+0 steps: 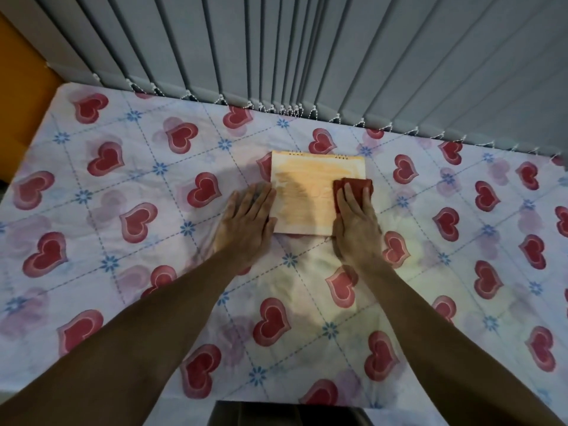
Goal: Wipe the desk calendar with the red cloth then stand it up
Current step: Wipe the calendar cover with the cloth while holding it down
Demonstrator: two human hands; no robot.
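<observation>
The desk calendar (310, 192) lies flat on the heart-patterned tablecloth, its pale orange face up and its wire rings along the far edge. My left hand (247, 218) rests flat, fingers together, on the cloth against the calendar's left edge. My right hand (356, 219) presses the folded red cloth (353, 184) onto the calendar's right edge; only the cloth's far end shows past my fingertips.
The table (123, 272) carries a white cloth printed with red hearts and blue flowers. Grey vertical blinds (307, 56) with a beaded chain hang along its far edge. An orange surface (21, 81) stands at the far left.
</observation>
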